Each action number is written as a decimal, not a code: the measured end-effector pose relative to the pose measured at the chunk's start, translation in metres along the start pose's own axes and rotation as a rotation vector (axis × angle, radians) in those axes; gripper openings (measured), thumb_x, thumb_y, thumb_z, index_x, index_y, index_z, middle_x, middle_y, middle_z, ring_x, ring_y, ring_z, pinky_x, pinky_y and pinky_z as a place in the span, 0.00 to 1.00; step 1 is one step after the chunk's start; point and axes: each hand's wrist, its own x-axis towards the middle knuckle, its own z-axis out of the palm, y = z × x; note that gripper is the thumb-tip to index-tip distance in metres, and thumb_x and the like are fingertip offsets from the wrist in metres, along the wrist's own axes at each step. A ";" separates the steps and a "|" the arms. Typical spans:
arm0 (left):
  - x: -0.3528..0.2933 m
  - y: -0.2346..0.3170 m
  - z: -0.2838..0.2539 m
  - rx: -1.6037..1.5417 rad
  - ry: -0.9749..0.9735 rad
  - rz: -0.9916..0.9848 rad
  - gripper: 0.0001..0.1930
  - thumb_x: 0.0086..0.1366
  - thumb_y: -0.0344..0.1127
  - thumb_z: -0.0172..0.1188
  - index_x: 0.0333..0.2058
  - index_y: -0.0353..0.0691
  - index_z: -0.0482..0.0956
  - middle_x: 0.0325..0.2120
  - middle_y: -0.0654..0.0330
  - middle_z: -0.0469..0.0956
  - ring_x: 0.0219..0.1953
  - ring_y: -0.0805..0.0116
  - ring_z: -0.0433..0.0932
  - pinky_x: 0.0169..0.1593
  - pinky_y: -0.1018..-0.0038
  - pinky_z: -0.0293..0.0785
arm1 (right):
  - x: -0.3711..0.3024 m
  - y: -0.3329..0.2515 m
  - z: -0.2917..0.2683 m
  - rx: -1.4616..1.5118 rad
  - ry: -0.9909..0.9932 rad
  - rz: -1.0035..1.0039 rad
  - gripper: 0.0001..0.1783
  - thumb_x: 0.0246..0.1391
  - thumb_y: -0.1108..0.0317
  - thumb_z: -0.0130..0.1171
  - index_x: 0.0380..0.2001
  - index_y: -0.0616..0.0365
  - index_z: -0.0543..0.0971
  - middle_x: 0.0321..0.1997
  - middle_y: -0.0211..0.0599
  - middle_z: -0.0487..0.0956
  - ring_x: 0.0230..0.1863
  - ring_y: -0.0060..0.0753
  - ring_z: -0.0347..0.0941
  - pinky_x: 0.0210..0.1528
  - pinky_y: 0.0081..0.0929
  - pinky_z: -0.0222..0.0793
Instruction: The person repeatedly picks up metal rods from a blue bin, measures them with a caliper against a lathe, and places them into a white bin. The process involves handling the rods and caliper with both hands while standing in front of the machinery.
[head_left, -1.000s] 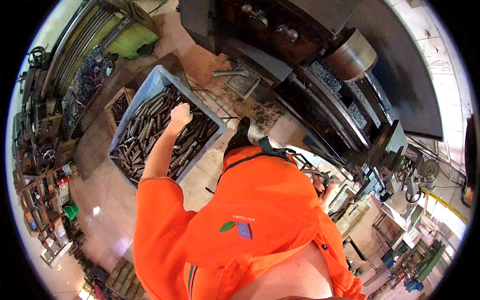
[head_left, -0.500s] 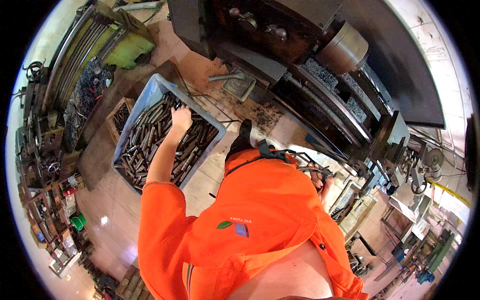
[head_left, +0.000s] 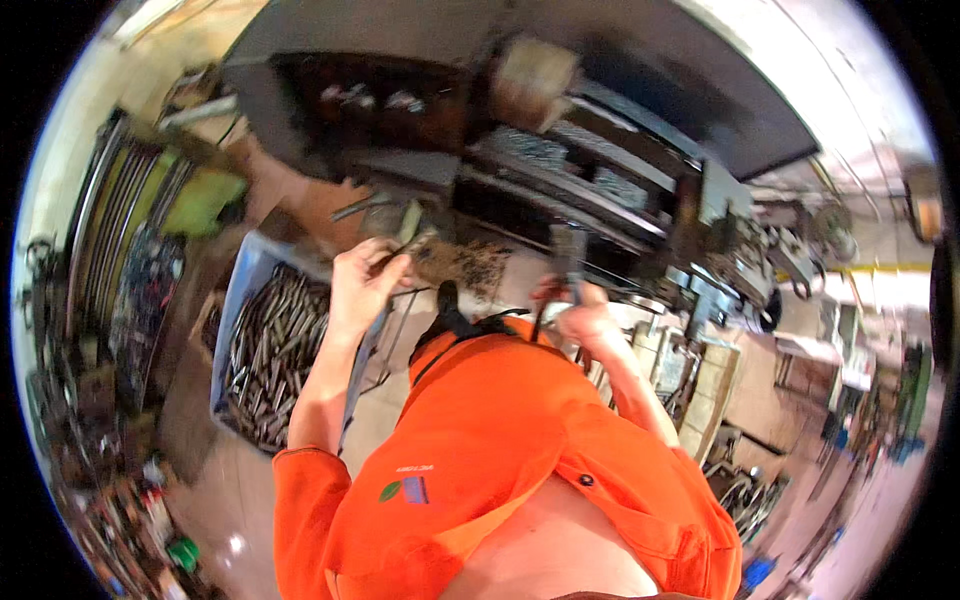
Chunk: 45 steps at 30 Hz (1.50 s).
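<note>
My left hand (head_left: 365,285) is raised at the right rim of the blue plastic crate (head_left: 243,290). Between thumb and fingers it pinches a short metal rod (head_left: 412,222), smeared by motion. Many similar metal rods (head_left: 275,350) lie heaped in the crate. In front of my waist, to the right, my right hand (head_left: 583,312) is closed around a grey metal tool (head_left: 568,255) with a flat upper end. Blur hides what kind of tool it is. The two hands are apart.
A large dark lathe (head_left: 600,190) stands ahead, with its metal cylinder (head_left: 535,85) at the top. A green machine (head_left: 200,205) is at the left. Wooden boxes of parts (head_left: 715,395) sit at the right. Dark chips (head_left: 470,270) litter the floor near my foot.
My left hand has come up out of the crate with a metal rod. My right hand has risen with the grey tool, which now shows more fully. The view has turned to the right.
</note>
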 end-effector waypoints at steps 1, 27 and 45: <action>0.010 0.014 0.021 0.033 -0.075 0.055 0.07 0.57 0.27 0.57 0.31 0.26 0.74 0.20 0.60 0.75 0.23 0.75 0.74 0.28 0.79 0.72 | 0.003 0.002 0.004 -0.073 -0.067 -0.105 0.22 0.38 0.80 0.45 0.42 0.65 0.71 0.40 0.38 0.76 0.31 0.19 0.68 0.35 0.17 0.64; 0.077 0.031 0.133 -0.144 -0.742 -0.123 0.13 0.58 0.30 0.56 0.39 0.26 0.70 0.26 0.56 0.77 0.27 0.71 0.76 0.34 0.75 0.74 | -0.025 -0.020 0.006 -0.421 0.396 -0.045 0.15 0.32 0.66 0.60 0.24 0.62 0.69 0.23 0.38 0.72 0.26 0.36 0.68 0.32 0.28 0.63; 0.061 -0.033 0.183 -0.347 -1.143 -0.239 0.19 0.49 0.28 0.62 0.40 0.34 0.67 0.33 0.63 0.69 0.37 0.76 0.69 0.42 0.78 0.68 | 0.053 -0.020 -0.016 0.335 0.870 -0.176 0.08 0.38 0.74 0.49 0.26 0.58 0.68 0.19 0.26 0.65 0.20 0.19 0.59 0.23 0.19 0.56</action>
